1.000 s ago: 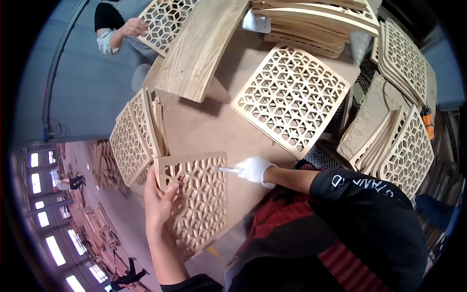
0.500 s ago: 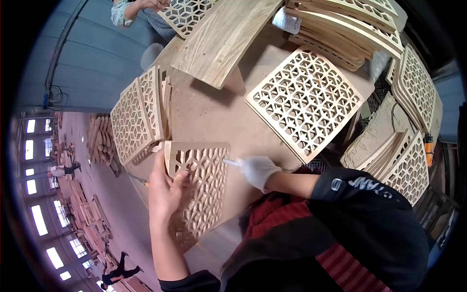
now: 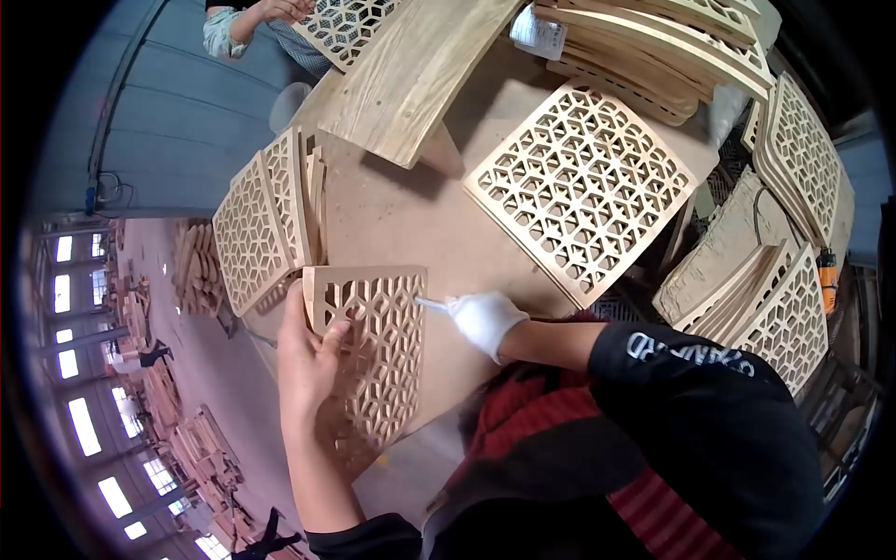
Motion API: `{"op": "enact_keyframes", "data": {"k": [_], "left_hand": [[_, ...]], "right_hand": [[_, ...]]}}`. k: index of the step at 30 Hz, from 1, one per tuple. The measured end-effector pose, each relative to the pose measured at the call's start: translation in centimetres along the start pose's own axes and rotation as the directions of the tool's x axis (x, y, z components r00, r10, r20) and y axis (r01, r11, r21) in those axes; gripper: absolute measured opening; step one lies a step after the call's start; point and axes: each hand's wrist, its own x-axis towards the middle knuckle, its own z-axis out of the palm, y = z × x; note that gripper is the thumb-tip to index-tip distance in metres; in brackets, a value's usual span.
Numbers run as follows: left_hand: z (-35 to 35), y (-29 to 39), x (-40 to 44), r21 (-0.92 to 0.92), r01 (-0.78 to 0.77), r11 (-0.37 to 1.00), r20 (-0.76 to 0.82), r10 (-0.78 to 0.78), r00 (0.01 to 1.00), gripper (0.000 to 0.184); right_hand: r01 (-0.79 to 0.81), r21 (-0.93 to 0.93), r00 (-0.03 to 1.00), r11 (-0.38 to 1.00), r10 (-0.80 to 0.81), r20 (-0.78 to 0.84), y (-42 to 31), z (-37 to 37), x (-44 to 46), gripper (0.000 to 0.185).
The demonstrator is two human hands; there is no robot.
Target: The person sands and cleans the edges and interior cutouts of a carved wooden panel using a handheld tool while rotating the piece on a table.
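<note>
My bare left hand grips a wooden lattice panel by its left edge, with the thumb on the near face and the fingers behind. The panel is tilted up over the table's front edge. My right hand, in a white glove, is closed around a thin, flat grey tool, possibly a file. The tool's tip meets the panel near its upper right corner, at one of the cut-outs. Most of the tool's grip is hidden in the glove.
A stack of lattice panels lies to the right on the table. More panels lean at the left. Behind stand a wooden board and curved pieces. Another person's hand is at the top; an orange-and-black tool is far right.
The held panel and both hands have shifted slightly left in view. The grey tool stays at the panel's upper right, with its tip a little higher. Both grips are unchanged.
</note>
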Motion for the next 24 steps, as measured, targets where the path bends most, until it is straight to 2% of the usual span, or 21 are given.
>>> {"op": "enact_keyframes", "data": {"k": [2, 5, 8, 9, 11, 12, 13, 14, 16, 18, 20, 21, 24], "left_hand": [[-0.1, 0.1, 0.0, 0.026, -0.014, 1.000, 0.011, 0.014, 1.000, 0.068], [0.0, 0.8, 0.1, 0.001, 0.071, 0.997, 0.025, -0.071, 0.997, 0.054], [-0.5, 0.5, 0.4, 0.172, -0.042, 0.984, 0.031, 0.037, 0.999, 0.053], [-0.6, 0.5, 0.4, 0.133, 0.003, 0.991, 0.024, -0.006, 1.000, 0.053], [-0.6, 0.8, 0.5, 0.058, 0.096, 0.994, 0.024, -0.097, 0.995, 0.052], [-0.7, 0.6, 0.5, 0.054, 0.069, 0.996, 0.036, -0.071, 0.997, 0.053], [-0.8, 0.3, 0.7, 0.048, 0.041, 0.998, 0.044, -0.043, 0.998, 0.053], [-0.9, 0.1, 0.7, 0.042, 0.012, 0.999, 0.050, -0.014, 0.999, 0.054], [-1.0, 0.1, 0.8, 0.023, 0.081, 0.996, 0.047, -0.082, 0.996, 0.056], [-1.3, 0.6, 1.1, 0.064, 0.161, 0.985, 0.039, -0.163, 0.986, 0.057], [-1.3, 0.2, 1.3, 0.035, 0.109, 0.993, 0.039, -0.110, 0.993, 0.059], [-1.4, -0.2, 1.3, 0.022, 0.088, 0.996, 0.036, -0.089, 0.995, 0.060], [-1.4, -1.0, 1.4, -0.012, 0.038, 0.999, 0.062, -0.037, 0.997, 0.060]], "right_hand": [[0.149, -0.086, 0.975, 0.985, -0.161, -0.153, -0.4, 0.3, 0.8, 0.035], [0.144, -0.119, 0.988, 0.982, -0.150, -0.045, -0.9, 1.6, 4.1, 0.041], [0.066, -0.010, 0.996, 0.998, -0.065, 0.064, -1.0, -0.7, 1.5, 0.054], [0.034, 0.033, 0.990, 0.999, -0.038, 0.138, -0.5, -0.9, 0.8, 0.058], [0.009, 0.078, 0.999, 0.997, -0.013, 0.042, 0.1, 1.0, 1.2, 0.043], [-0.004, 0.102, 1.000, 0.995, 0.005, -0.009, 0.0, 1.0, 1.2, 0.041], [0.099, -0.039, 0.993, 0.994, -0.102, -0.060, -0.9, -0.1, 1.1, 0.039], [0.128, -0.086, 0.988, 0.988, -0.135, -0.078, -0.8, 0.9, 2.6, 0.039], [0.186, -0.181, 0.972, 0.966, -0.208, -0.107, -1.1, 2.7, 5.6, 0.038], [0.090, -0.076, 0.995, 0.993, -0.094, -0.043, -1.6, 2.0, 5.2, 0.036], [0.023, -0.023, 1.000, 0.999, -0.022, 0.009, -0.9, 1.2, 3.3, 0.034], [0.050, -0.023, 0.991, 0.998, -0.052, -0.124, 0.1, 2.7, 2.9, 0.020], [-0.022, 0.037, 0.999, 0.999, 0.023, -0.027, -0.3, 2.1, 3.1, 0.021]]}}
